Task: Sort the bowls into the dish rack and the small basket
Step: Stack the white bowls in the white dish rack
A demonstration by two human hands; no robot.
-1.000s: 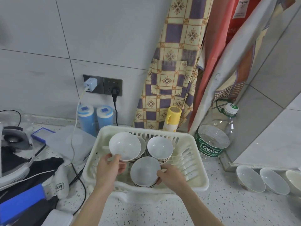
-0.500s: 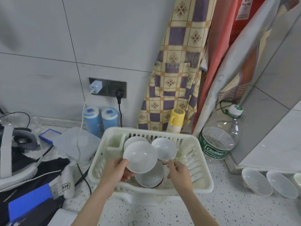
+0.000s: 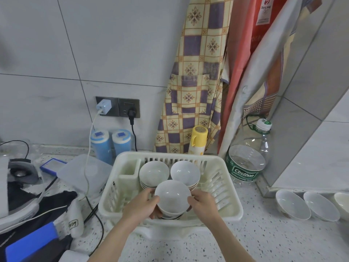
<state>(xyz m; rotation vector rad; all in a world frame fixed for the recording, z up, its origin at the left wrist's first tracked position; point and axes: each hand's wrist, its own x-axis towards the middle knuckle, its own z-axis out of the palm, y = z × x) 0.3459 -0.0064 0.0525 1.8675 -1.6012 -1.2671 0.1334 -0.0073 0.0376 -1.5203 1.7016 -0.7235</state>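
A white plastic dish rack (image 3: pixel 229 195) stands on the speckled counter. Inside it are three stacks of white bowls: one at the back left (image 3: pixel 154 172), one at the back right (image 3: pixel 185 172), one at the front (image 3: pixel 172 198). My left hand (image 3: pixel 141 206) grips the left side of the front stack's top bowl. My right hand (image 3: pixel 203 204) holds its right side. Three more white bowls (image 3: pixel 291 205) lie tilted on the counter at the right, along a ledge.
Behind the rack are two blue canisters (image 3: pixel 110 144), a yellow bottle (image 3: pixel 198 138), a large water bottle (image 3: pixel 249 159) and a hanging apron (image 3: pixel 194 82). Cables, a white box (image 3: pixel 85 172) and dark gear crowd the counter at the left.
My left hand carried a white bowl from the back left of the rack to the front stack and set it on top. My right hand shifted onto that bowl's right side.
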